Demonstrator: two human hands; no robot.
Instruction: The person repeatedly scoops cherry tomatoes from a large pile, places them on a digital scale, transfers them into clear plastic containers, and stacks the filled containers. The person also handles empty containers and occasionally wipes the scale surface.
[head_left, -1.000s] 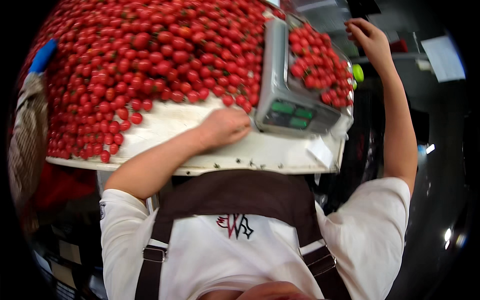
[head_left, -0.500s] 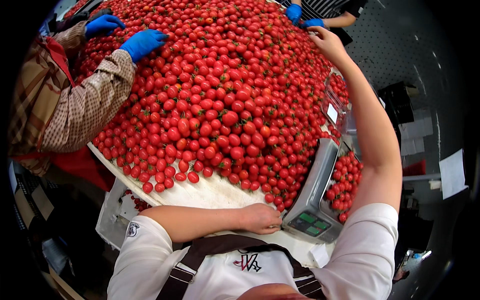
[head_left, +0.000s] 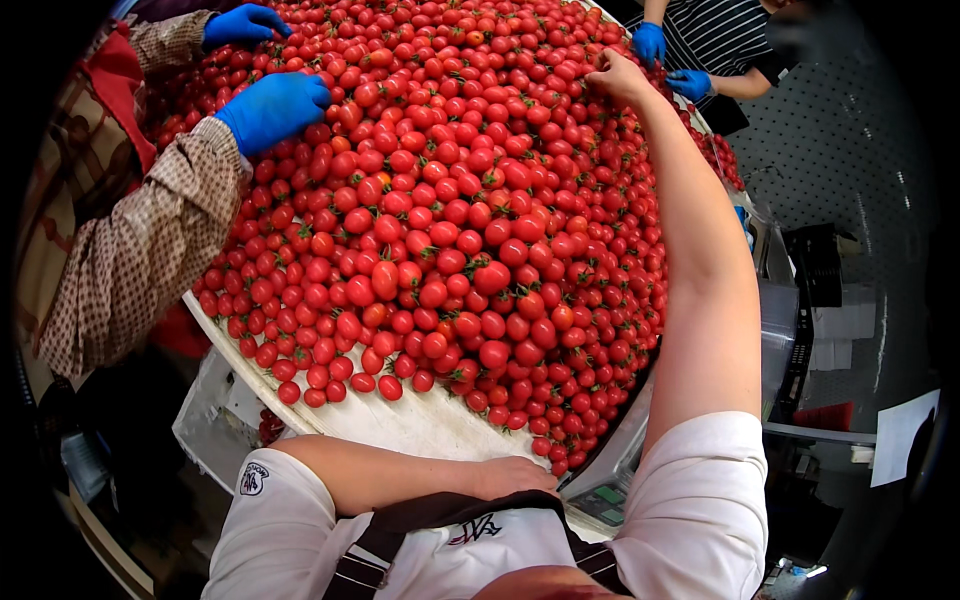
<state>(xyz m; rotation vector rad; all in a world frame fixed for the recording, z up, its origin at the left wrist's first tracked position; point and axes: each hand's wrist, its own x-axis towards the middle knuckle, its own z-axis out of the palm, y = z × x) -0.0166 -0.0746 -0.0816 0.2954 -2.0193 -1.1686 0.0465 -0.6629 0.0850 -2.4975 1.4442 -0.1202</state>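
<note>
A large heap of red cherry tomatoes (head_left: 430, 210), some with green stems, covers most of a pale table (head_left: 400, 420). My right arm stretches far across the heap's right side. At its end my right hand (head_left: 622, 78) has its fingers bent down among the tomatoes; what is in them, if anything, is hidden. My left hand (head_left: 512, 478) rests palm down at the table's near edge, fingers loosely extended and partly hidden by my apron. Beside it stands a grey weighing scale (head_left: 603, 498), mostly covered by my right arm and sleeve.
On the left, a person's blue-gloved hands (head_left: 275, 108) touch the heap. Another person's blue-gloved hands (head_left: 688, 82) are at the far right edge, close to my right hand. A whitish bin (head_left: 215, 405) sits below the table's left edge. Clear plastic containers (head_left: 778, 335) stand to the right.
My right hand has gone from outstretched fingers to bent ones, and my right arm now covers more of the scale. The far person's gloved hands have separated. The whole view has shifted.
</note>
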